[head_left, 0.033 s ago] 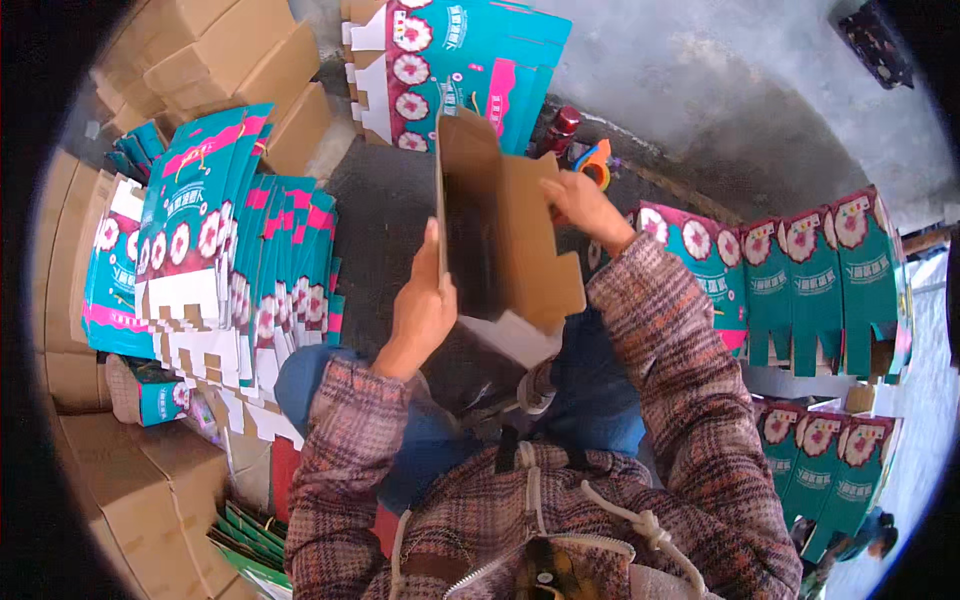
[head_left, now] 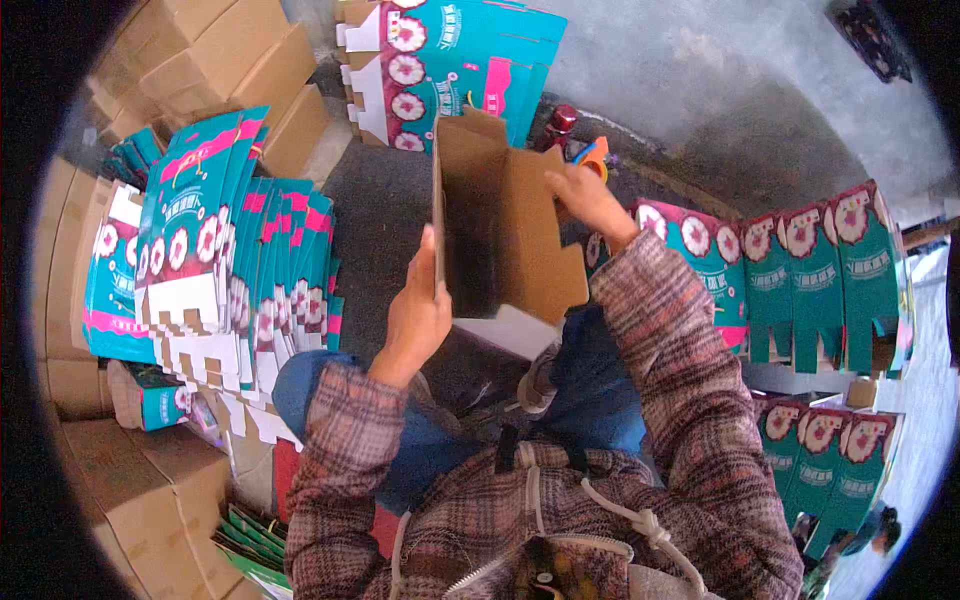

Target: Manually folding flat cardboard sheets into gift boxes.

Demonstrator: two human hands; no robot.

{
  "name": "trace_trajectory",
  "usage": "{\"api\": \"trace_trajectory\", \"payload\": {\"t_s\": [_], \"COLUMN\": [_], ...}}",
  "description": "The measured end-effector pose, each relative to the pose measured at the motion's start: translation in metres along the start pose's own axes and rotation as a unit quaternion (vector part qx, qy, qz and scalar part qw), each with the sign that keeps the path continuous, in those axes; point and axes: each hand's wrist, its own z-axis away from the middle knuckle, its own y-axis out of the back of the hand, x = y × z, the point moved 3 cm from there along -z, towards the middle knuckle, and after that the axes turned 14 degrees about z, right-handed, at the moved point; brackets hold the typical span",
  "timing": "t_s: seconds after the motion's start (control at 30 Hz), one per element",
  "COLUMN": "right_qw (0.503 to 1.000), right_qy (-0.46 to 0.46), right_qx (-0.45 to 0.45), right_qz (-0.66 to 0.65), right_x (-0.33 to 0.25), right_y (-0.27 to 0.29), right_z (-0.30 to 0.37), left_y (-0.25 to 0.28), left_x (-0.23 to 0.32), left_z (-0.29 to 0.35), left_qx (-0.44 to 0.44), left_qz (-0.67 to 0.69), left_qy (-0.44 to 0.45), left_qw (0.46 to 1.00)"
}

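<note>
Holding a cardboard box [head_left: 515,220] up between both hands, and on the head view this reads as the shaping step: walls stood apart, brown inside on show, flaps loose. What does the next move call for? My judgement: a steady left side, careful right fingers, and the walls squared before any flap is folded in, because thin card could skew or crease.

Now the hands! The left hand [head_left: 415,315] grasps the box's left wall, fingers lying up along the outside. Over on the other side, the right hand [head_left: 592,205] pinches the upper part of the right wall, fingers curled at its edge; those fingertips are partly hidden. So the box sits squarely between the two, touching both, its open side facing up, with a white flap [head_left: 510,333] sticking out just right of the left hand and below the right.

Around them, flat cartons [head_left: 190,215] lie in piles well left of the left hand. Shaped boxes [head_left: 790,285] stand in a row to the right of the right hand, and just beyond that hand there's an orange tape dispenser [head_left: 597,155], near a red bottle [head_left: 560,122].
</note>
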Motion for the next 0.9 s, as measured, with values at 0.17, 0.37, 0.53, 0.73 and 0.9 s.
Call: {"api": "trace_trajectory", "payload": {"t_s": [0.17,0.37,0.53,0.73,0.9], "right_qw": [0.969,0.995,0.998,0.985,0.998], "right_qy": [-0.098,-0.066,-0.024,-0.025,0.015], "right_qx": [0.005,0.032,0.045,0.011,-0.052], "right_qz": [-0.226,-0.068,-0.046,-0.169,0.026], "right_x": [0.057,0.046,0.035,0.026,0.007], "right_y": [0.005,0.006,0.007,0.009,0.001], "right_z": [-0.012,-0.010,-0.006,0.001,0.008], "left_y": [-0.003,-0.003,-0.009,-0.018,-0.029], "left_x": [0.001,0.010,0.014,0.019,0.009], "left_z": [0.029,0.033,0.022,0.011,0.015], "left_qx": [-0.113,-0.200,-0.265,-0.244,-0.250], "left_qz": [-0.051,-0.094,-0.129,-0.089,-0.131], "left_qy": [0.025,-0.004,-0.079,-0.080,-0.076], "left_qw": [0.992,0.975,0.952,0.962,0.956]}}
